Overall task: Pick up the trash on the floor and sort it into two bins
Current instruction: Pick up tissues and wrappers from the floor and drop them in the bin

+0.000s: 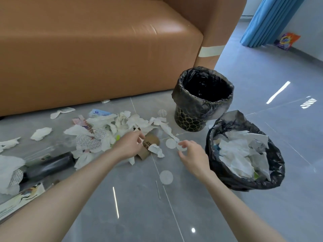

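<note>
My right hand (192,155) pinches a white disc (181,147). My left hand (130,145) curls at the paper cup (152,139); I cannot tell its hold.

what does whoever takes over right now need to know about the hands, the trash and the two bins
Left hand: fingers curled at the brown paper cup on the floor; grip unclear.
Right hand: pinches a white round disc beside the near bin.
Done: near bin holds crumpled tissues; far bin looks empty.
Left: tissue pile, dark bottle and another disc, all on the floor in front of the sofa.
</note>
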Available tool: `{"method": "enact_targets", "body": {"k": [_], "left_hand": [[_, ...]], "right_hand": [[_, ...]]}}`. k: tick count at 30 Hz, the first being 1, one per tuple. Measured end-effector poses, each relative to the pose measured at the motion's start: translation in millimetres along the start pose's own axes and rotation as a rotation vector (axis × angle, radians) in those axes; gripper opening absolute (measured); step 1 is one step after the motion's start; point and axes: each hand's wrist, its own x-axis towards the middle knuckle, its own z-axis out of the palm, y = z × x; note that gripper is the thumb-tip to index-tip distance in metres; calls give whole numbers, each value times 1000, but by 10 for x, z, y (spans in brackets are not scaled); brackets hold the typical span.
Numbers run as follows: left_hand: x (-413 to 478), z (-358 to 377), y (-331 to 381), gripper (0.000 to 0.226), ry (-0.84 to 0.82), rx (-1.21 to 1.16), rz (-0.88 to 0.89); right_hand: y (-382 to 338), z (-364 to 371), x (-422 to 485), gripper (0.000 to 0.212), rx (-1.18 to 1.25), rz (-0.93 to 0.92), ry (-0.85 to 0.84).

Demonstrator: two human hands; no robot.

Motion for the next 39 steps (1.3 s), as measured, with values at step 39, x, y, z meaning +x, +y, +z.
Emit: {"method": "enact_targets", "body": {"k": [39], "left_hand": [[88,1281,-1682,77,47,337,-127]], "right_hand": [[-60,1751,51,38,-256,-669,-192]]}}
